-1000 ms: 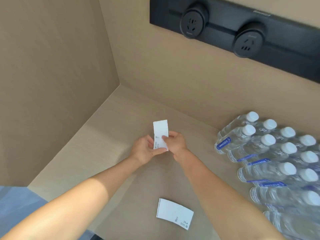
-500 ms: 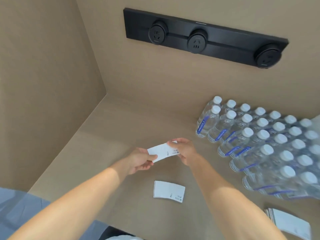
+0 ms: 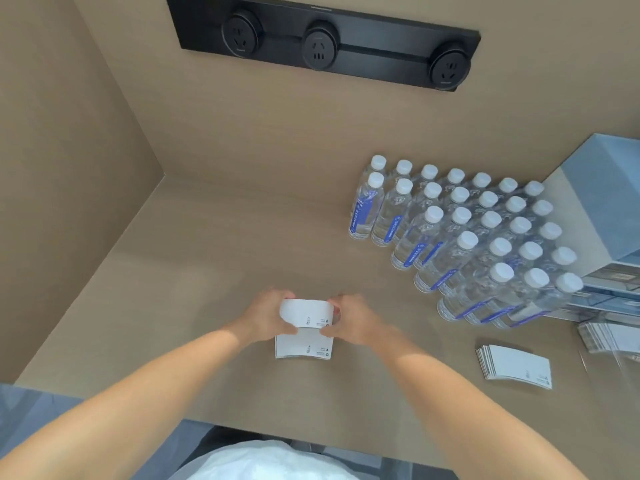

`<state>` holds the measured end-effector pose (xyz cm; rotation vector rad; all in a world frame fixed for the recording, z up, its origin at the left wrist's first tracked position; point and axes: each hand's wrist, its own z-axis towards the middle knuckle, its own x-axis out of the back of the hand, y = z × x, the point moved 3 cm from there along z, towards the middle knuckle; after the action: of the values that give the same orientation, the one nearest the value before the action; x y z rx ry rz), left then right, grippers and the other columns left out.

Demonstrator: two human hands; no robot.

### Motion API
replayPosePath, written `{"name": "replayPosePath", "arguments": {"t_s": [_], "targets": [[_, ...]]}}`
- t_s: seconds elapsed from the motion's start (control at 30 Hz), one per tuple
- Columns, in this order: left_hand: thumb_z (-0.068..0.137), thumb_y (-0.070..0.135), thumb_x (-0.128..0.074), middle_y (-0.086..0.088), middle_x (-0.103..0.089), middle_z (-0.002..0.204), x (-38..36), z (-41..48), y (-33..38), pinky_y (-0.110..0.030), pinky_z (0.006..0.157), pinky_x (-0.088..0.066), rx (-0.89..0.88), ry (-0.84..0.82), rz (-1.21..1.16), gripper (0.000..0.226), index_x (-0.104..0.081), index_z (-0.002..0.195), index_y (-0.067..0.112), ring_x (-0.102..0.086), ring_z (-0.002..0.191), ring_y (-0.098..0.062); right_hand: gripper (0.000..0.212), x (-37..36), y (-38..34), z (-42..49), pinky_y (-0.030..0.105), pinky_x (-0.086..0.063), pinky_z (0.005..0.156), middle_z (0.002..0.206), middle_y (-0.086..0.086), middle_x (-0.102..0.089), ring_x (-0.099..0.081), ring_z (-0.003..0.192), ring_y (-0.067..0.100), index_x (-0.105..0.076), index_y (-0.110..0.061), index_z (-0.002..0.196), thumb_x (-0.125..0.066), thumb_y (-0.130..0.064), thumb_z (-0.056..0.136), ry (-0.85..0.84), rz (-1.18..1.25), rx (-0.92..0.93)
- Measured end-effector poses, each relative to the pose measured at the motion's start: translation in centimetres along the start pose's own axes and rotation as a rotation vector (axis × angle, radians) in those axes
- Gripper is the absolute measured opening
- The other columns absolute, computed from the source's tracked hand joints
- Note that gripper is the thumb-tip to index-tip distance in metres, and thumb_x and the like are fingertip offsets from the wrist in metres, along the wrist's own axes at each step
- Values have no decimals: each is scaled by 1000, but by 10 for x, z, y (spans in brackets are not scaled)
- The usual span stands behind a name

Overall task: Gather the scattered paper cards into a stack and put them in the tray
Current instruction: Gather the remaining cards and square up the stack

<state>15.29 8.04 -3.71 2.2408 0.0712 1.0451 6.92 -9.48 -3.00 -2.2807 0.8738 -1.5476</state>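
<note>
A white paper card (image 3: pixel 304 311) with small print at its right end is held flat between both hands, just above the table. My left hand (image 3: pixel 266 318) pinches its left end and my right hand (image 3: pixel 351 322) pinches its right end. Directly under it, slightly nearer to me, lies a small pile of like cards (image 3: pixel 303 347) on the table. A thicker stack of cards (image 3: pixel 514 366) rests on the table to the right. More cards (image 3: pixel 604 336) sit in something clear at the far right edge; I cannot tell if that is the tray.
A block of several water bottles (image 3: pixel 471 244) with white caps stands to the right behind the cards. A pale blue box (image 3: pixel 602 202) is behind them at the right edge. A black socket strip (image 3: pixel 322 46) is on the back wall. A side wall closes the left.
The card went from upright to flat, and both hands brought it toward me and down over the card pile. The view shifted left and down, revealing the stack at right.
</note>
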Motion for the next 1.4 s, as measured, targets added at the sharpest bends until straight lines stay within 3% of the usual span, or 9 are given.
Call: {"name": "replayPosePath", "arguments": {"t_s": [0.2, 0.33, 0.5, 0.67, 0.87, 0.97, 1.07, 1.17, 1.4], "targets": [[75, 39, -73, -1, -51, 121, -31, -15, -13, -36, 95, -44, -21, -37, 265, 49, -56, 117, 20, -41, 123, -24, 37, -31, 10, -15, 32, -50, 82, 111, 4, -51, -56, 100, 23, -62, -16, 111, -71, -29, 78, -58, -86, -31], [80, 30, -71, -7, -50, 124, -47, -18, -11, -36, 99, -43, -12, -67, 341, 44, -56, 118, 13, -40, 123, -27, 39, -49, 15, -22, 36, -46, 96, 124, 7, -44, -42, 118, 26, -56, -10, 116, -68, -25, 82, -68, -84, -67], [77, 19, -70, -8, -48, 119, -52, -19, -11, -32, 93, -45, -51, -36, 379, 38, -56, 112, 10, -41, 118, -26, 57, -56, 10, -23, 38, -46, 98, 134, 7, -39, -34, 124, 28, -41, -9, 135, -64, -15, 82, -13, -183, 5], [77, 20, -67, -7, -49, 116, -53, -15, -17, -30, 92, -45, -93, -25, 409, 33, -58, 108, 11, -44, 115, -26, 34, -60, 8, -18, 36, -48, 95, 125, 8, -46, -42, 123, 25, -55, -7, 114, -63, -8, 80, -23, -179, 7], [73, 25, -73, -7, -50, 119, -52, -11, -21, -30, 94, -43, -114, -41, 382, 41, -59, 109, 11, -44, 117, -26, 38, -58, 7, -14, 33, -48, 94, 123, 9, -47, -42, 123, 25, -58, -5, 109, -73, -11, 74, -34, -197, 13], [66, 25, -82, -9, -53, 116, -50, -14, -27, -30, 89, -42, -61, -22, 190, 54, -59, 113, 10, -49, 112, -28, 37, -58, 10, -18, 32, -48, 95, 122, 8, -47, -43, 121, 24, -59, -5, 107, -74, -11, 73, -22, -176, 9], [65, 16, -87, -18, -64, 114, -44, -21, -35, -42, 92, -52, 109, 45, -336, 59, -58, 114, -1, -63, 107, -35, 40, -60, 14, -23, 29, -46, 97, 124, 5, -45, -45, 119, 22, -59, -7, 109, -73, -9, 72, -6, -103, -18], [78, 9, -80, -11, -70, 102, -42, -30, -45, -28, 76, -57, 330, 87, -722, 48, -58, 120, -3, -69, 91, -23, 40, -59, 15, -28, 29, -46, 97, 124, 4, -46, -46, 118, 21, -59, -9, 108, -71, -10, 70, 13, -44, -25], [85, 7, -72, -16, -75, 105, -45, -50, -48, -35, 83, -58, 419, -123, -1094, 24, -67, 108, 1, -72, 96, -27, 32, -61, -1, -35, 16, -38, 75, 104, -3, -46, -46, 100, 16, -61, -12, 101, -66, -11, 69, 107, 87, 86]]}}
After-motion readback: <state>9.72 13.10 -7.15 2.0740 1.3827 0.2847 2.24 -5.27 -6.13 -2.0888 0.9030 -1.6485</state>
